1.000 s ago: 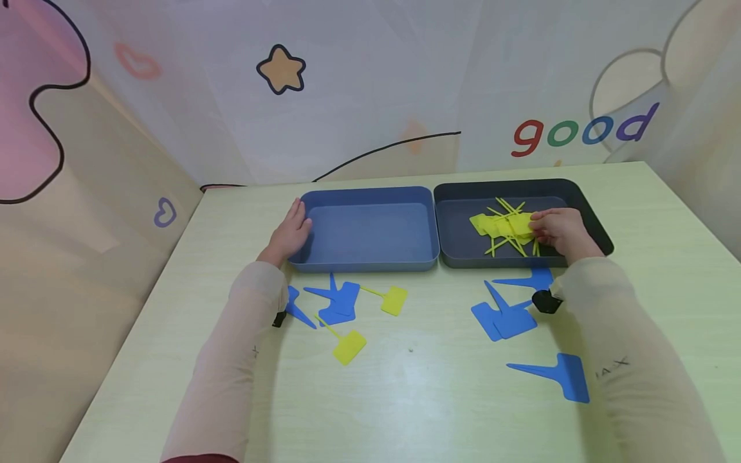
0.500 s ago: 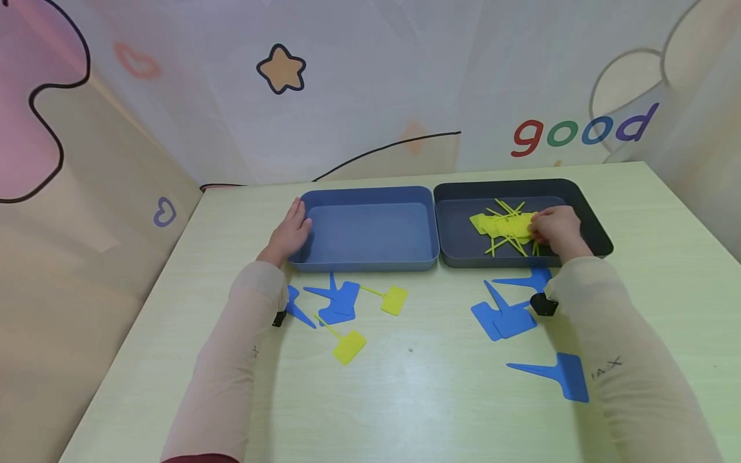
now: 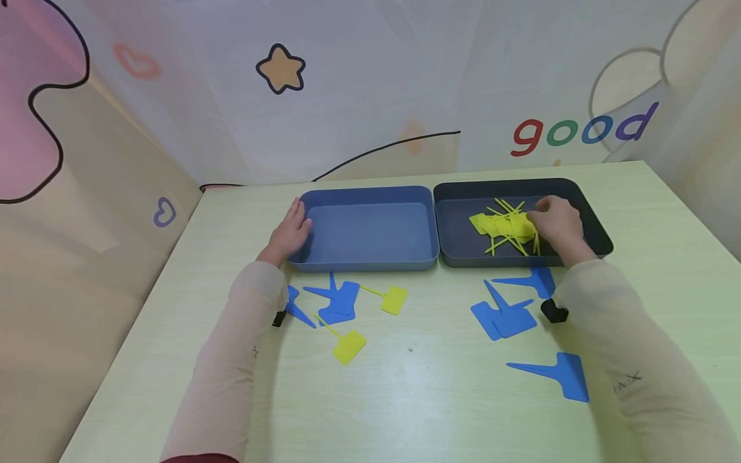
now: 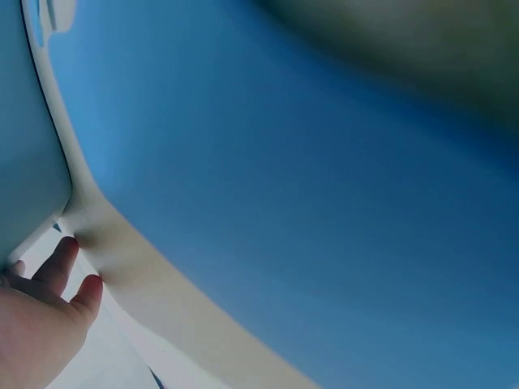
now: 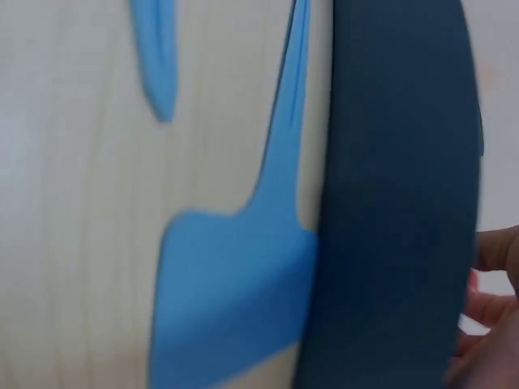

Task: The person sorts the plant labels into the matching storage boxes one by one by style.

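Observation:
My left hand (image 3: 287, 235) rests with extended fingers against the left end of the blue-grey tray (image 3: 370, 265). In the left wrist view its fingers (image 4: 61, 263) touch the tray's side. My right hand (image 3: 558, 222) is over the dark tray (image 3: 593, 225), at the right end of a heap of yellow plant labels (image 3: 503, 226). Its fingers are loosely bent; the right wrist view shows a gap between the fingers (image 5: 491, 251), with no label visible there. The dark wall hides part of that hand.
Blue T-shaped plant labels lie before the trays, some at left (image 3: 341, 302), others at right (image 3: 509, 319), with a single blue label (image 3: 570, 376) nearer. Two yellow labels, one upper (image 3: 395, 300) and one lower (image 3: 350, 347), lie left of centre. A printed cloth (image 3: 370, 96) stands behind.
My right hand, which was pinching a yellow label at the heap's right end, has risen slightly away, and that label now lies on the heap. The left hand has stayed put.

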Demonstrator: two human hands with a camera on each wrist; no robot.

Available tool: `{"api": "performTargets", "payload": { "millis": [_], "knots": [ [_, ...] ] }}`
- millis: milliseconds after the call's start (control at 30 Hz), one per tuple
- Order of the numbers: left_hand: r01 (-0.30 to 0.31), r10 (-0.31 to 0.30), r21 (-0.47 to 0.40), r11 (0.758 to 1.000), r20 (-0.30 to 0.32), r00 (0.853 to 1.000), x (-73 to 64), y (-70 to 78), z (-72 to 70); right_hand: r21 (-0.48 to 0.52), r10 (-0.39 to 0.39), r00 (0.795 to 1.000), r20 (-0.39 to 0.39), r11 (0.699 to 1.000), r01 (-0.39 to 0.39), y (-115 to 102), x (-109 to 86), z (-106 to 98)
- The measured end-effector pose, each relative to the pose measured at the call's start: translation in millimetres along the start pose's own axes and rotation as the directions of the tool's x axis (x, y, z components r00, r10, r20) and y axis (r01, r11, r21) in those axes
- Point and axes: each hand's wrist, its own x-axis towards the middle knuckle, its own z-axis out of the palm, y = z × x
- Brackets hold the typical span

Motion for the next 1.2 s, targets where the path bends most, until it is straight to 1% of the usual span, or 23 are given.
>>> {"api": "performTargets", "payload": {
  "millis": [100, 167, 267, 333, 433, 467, 500, 633, 733, 867, 933, 1000, 1067, 1200],
  "knots": [
    [0.001, -0.001, -0.006, 1.000, 0.001, 1.000, 0.1, -0.3, 0.1, -0.008, -0.123, 0.992, 0.019, 0.992, 0.124, -3, -6.5, -4],
    [0.004, -0.004, -0.008, 1.000, 0.000, 1.000, 0.2, -0.4, 0.3, -0.021, -0.219, 0.975, 0.049, 0.975, 0.220, -5, -12.2, -6],
    [0.006, -0.006, -0.009, 1.000, -0.002, 1.000, 0.4, -0.7, 0.8, -0.073, -0.341, 0.934, 0.108, 0.934, 0.350, -6, -24.1, -9],
    [0.005, -0.005, -0.010, 1.000, 0.002, 1.000, 0.5, -0.7, 1.0, -0.155, -0.414, 0.897, 0.157, 0.886, 0.437, -5, -34.1, -9],
    [0.002, -0.002, -0.006, 1.000, 0.007, 1.000, 1.0, -1.0, 1.0, -0.269, -0.471, 0.849, 0.238, 0.809, 0.523, -3, -52.7, -8],
    [0.001, -0.001, -0.006, 1.000, 0.005, 1.000, 1.0, -0.9, 0.8, -0.300, -0.487, 0.832, 0.266, 0.778, 0.552, -2, -59.4, -7],
    [-0.001, 0.001, -0.005, 1.000, 0.005, 1.000, 1.2, -1.0, 0.6, -0.321, -0.495, 0.818, 0.293, 0.755, 0.572, -2, -66.3, -6],
    [-0.004, 0.004, 0.000, 1.000, -0.002, 1.000, 2.0, -1.6, 0.6, -0.365, -0.510, 0.773, 0.378, 0.684, 0.631, 5, -89.1, -3],
    [0.000, 0.000, 0.001, 1.000, 0.001, 1.000, 2.7, -2.3, 1.2, -0.372, -0.515, 0.744, 0.425, 0.650, 0.662, 12, -101.5, 0],
    [0.001, -0.001, 0.002, 1.000, 0.007, 1.000, 3.7, -3.5, 1.6, -0.373, -0.534, 0.713, 0.454, 0.613, 0.696, 22, -114.9, 6],
    [0.000, 0.000, 0.002, 1.000, 0.007, 1.000, 3.6, -3.4, 1.4, -0.375, -0.540, 0.704, 0.461, 0.601, 0.706, 27, -120.1, 10],
    [0.002, -0.002, 0.003, 1.000, 0.007, 1.000, 3.0, -2.5, 0.8, -0.370, -0.543, 0.699, 0.465, 0.597, 0.711, 31, -124.4, 14],
    [0.004, -0.004, 0.002, 1.000, 0.005, 1.000, 1.9, -1.3, 0.0, -0.360, -0.529, 0.703, 0.476, 0.612, 0.704, 34, -127.8, 17],
    [0.004, -0.004, 0.005, 1.000, 0.006, 1.000, 0.7, 0.5, -1.0, -0.324, -0.494, 0.718, 0.490, 0.662, 0.676, 34, -131.4, 19]
  ]
}}
